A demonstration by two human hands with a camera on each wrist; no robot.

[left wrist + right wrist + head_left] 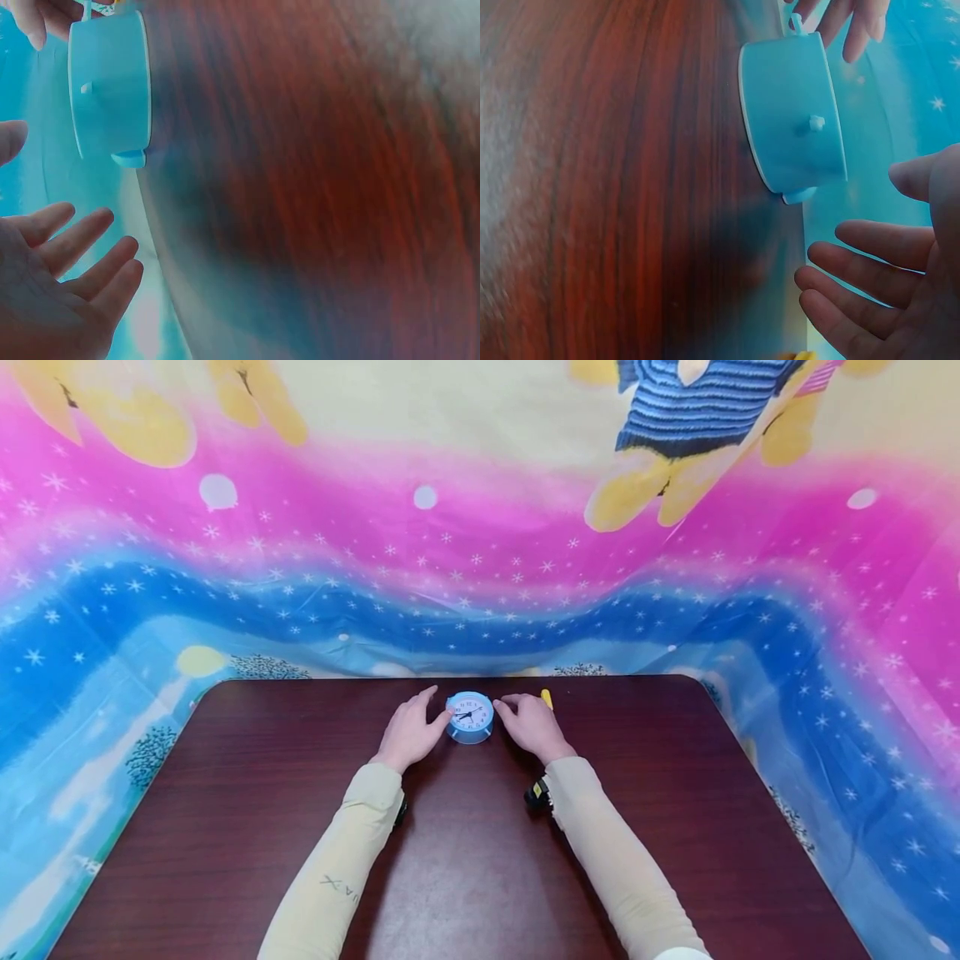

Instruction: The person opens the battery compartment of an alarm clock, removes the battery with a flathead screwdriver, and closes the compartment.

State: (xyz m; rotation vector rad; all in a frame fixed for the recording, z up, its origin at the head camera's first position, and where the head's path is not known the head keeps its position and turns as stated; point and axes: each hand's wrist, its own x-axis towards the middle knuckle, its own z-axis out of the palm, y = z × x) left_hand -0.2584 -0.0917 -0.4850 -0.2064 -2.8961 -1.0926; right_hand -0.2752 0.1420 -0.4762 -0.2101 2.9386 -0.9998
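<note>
A light blue round alarm clock (pixel 471 720) lies flat near the table's far edge, its white numbered dial facing up. My left hand (pixel 411 729) is at its left side, fingers extended and apart, the thumb overlapping the clock's rim in the head view. In the left wrist view this left hand (pixel 64 277) shows a gap between its fingers and the clock's blue side (pixel 111 82). To the right of the clock is my right hand (pixel 531 724), palm turned toward it. Its fingers are spread and hold nothing in the right wrist view, beside the clock's side wall (pixel 791 112).
A small yellow object (pixel 547 698) lies just beyond my right hand. The dark wood table (pixel 465 877) ends close behind the clock. A colourful printed cloth (pixel 480 560) hangs around the back and sides. Small dark devices (pixel 537 795) are strapped at my wrists.
</note>
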